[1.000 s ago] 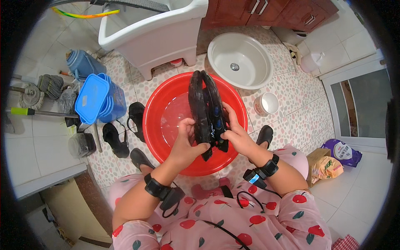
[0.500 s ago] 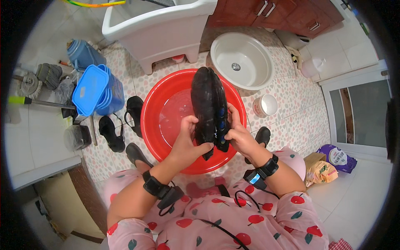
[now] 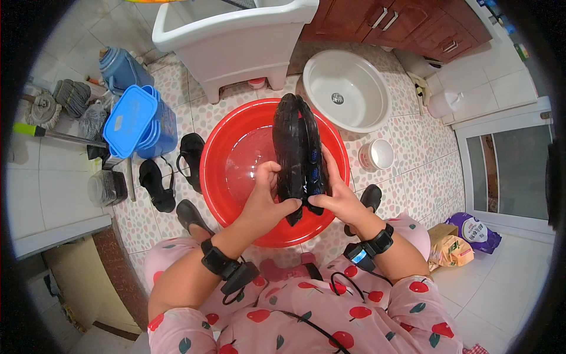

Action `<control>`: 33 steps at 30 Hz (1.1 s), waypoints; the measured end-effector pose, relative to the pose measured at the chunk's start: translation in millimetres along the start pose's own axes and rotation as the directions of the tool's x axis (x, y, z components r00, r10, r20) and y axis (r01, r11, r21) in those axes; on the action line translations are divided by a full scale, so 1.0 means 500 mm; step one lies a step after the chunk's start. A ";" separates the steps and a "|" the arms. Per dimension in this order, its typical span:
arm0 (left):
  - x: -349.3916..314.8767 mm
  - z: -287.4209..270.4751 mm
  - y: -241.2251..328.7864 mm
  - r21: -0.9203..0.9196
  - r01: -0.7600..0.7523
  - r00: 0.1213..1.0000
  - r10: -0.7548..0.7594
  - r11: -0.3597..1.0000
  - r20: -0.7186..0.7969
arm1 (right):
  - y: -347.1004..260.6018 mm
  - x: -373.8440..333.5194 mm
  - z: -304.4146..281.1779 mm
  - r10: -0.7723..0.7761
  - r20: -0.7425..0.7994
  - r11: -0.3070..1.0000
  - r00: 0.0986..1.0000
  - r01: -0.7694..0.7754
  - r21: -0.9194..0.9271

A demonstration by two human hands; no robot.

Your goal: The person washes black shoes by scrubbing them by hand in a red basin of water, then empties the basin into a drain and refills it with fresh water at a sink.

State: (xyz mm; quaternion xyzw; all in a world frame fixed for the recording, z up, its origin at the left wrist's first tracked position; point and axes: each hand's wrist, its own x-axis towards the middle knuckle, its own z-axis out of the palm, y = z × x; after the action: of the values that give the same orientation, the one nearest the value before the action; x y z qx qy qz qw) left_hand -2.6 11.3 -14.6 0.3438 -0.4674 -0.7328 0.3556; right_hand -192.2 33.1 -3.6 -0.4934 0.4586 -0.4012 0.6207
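Note:
Over the large red basin (image 3: 211, 194) I hold up a long, glossy black pair of pieces (image 3: 289, 144), which look like two shoes side by side. They point away from me, with a narrow gap between their far ends. Blue patches mark the right piece. My left hand (image 3: 263, 197) grips the near left side, its thumb laid across the near end. On the right piece, my right hand (image 3: 340, 197) has its fingers along the outer side and its thumb on the near end. Shallow water (image 3: 244, 154) shows in the basin beneath.
A whitish tub (image 3: 378, 109) and a small white bucket (image 3: 377, 155) stand right of the basin. Black sandals (image 3: 158, 186) and blue lidded containers (image 3: 132, 124) sit to the left. Beyond the basin stands a white sink unit (image 3: 236, 56). Cables hang from my wrist straps.
The two black pieces have parted slightly at their far ends, with red showing between them. My right thumb has slid left and nearer the middle.

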 end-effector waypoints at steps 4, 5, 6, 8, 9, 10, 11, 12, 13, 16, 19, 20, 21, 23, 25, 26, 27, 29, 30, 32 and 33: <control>0.003 0.001 0.003 -0.043 0.013 1.000 -0.012 0.999 0.005 | 0.004 0.001 -0.003 -0.057 -0.009 0.994 0.998 0.056 -0.097; 0.003 0.003 0.005 -0.058 0.029 1.000 -0.028 0.998 0.007 | 0.004 -0.001 -0.002 -0.058 -0.017 0.994 0.998 0.056 -0.092; 0.003 0.002 0.005 -0.055 0.025 1.000 -0.025 0.998 0.008 | 0.005 -0.001 -0.001 -0.063 -0.017 0.994 0.998 0.061 -0.093; 0.003 0.000 0.003 -0.040 0.040 0.999 -0.039 0.998 0.012 | 0.005 -0.003 -0.002 -0.080 -0.019 0.979 0.997 0.075 -0.192; 0.003 0.000 0.001 -0.038 0.036 0.999 -0.035 0.999 0.012 | 0.003 -0.003 -0.001 -0.084 -0.017 0.978 0.996 0.079 -0.193; 0.003 -0.001 -0.002 -0.023 0.009 1.000 -0.009 1.000 0.008 | -0.001 -0.003 0.001 -0.086 -0.013 0.977 0.996 0.082 -0.197; 0.004 -0.002 -0.005 -0.008 -0.017 1.000 0.017 1.000 0.005 | -0.004 -0.003 0.001 -0.088 -0.008 0.976 0.996 0.085 -0.202; 0.004 -0.002 -0.008 -0.005 -0.020 1.000 0.020 1.000 0.009 | -0.005 -0.003 0.001 -0.093 -0.011 0.975 0.996 0.089 -0.203; 0.005 -0.003 -0.010 -0.018 -0.007 1.000 0.007 1.000 0.017 | -0.006 -0.004 0.001 -0.084 -0.024 0.980 0.996 0.078 -0.183; 0.005 -0.003 -0.007 -0.038 0.005 1.000 -0.005 0.999 0.007 | 0.007 -0.001 -0.005 -0.077 -0.045 0.980 0.996 0.067 -0.189; 0.003 -0.007 -0.008 -0.057 0.002 1.000 -0.004 0.998 -0.028 | 0.006 0.004 -0.006 -0.087 -0.047 0.975 0.995 0.076 -0.211; 0.003 -0.005 -0.008 -0.072 0.004 1.000 -0.006 0.997 -0.030 | -0.001 0.003 -0.006 -0.093 -0.054 0.974 0.994 0.079 -0.211; -0.002 0.000 0.009 -0.100 0.044 0.996 -0.051 0.994 -0.069 | -0.023 0.000 0.003 -0.086 -0.091 0.980 0.992 0.068 -0.186; 0.006 -0.008 -0.030 0.186 -0.086 0.963 0.130 0.979 -0.238 | -0.027 0.003 0.001 -0.128 -0.167 0.964 0.978 0.083 -0.253; -0.006 -0.005 0.010 0.404 -0.005 0.910 0.171 0.915 -0.378 | -0.027 0.006 0.003 -0.093 -0.255 0.983 0.962 0.047 -0.179; -0.002 -0.010 0.003 0.496 -0.027 0.885 0.251 0.868 -0.393 | 0.000 0.002 -0.012 -0.078 -0.284 0.978 0.956 0.018 -0.209; 0.001 -0.013 0.005 0.590 -0.070 0.856 0.352 0.805 -0.378 | -0.004 0.005 -0.005 -0.097 -0.288 0.974 0.953 0.031 -0.226; 0.000 -0.005 0.017 0.582 -0.028 0.917 0.253 0.813 -0.309 | -0.017 -0.002 0.015 -0.205 -0.170 0.915 0.964 0.128 -0.382; -0.002 0.003 0.012 0.585 -0.054 0.923 0.263 0.809 -0.279 | -0.008 -0.004 0.024 -0.201 -0.144 0.926 0.969 0.140 -0.351; -0.009 0.013 0.003 0.574 -0.061 0.925 0.262 0.817 -0.274 | -0.006 -0.007 0.035 -0.153 -0.127 0.955 0.980 0.113 -0.275; -0.008 0.006 0.005 0.573 -0.062 0.921 0.268 0.817 -0.282 | -0.005 -0.004 0.030 -0.155 -0.118 0.954 0.981 0.118 -0.277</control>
State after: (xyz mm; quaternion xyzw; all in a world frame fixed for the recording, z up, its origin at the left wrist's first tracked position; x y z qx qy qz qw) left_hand -2.5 15.1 -10.6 0.5138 -0.6169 -0.4585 0.3810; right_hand -178.2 38.0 0.6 -0.5746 0.5155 -0.4104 0.4854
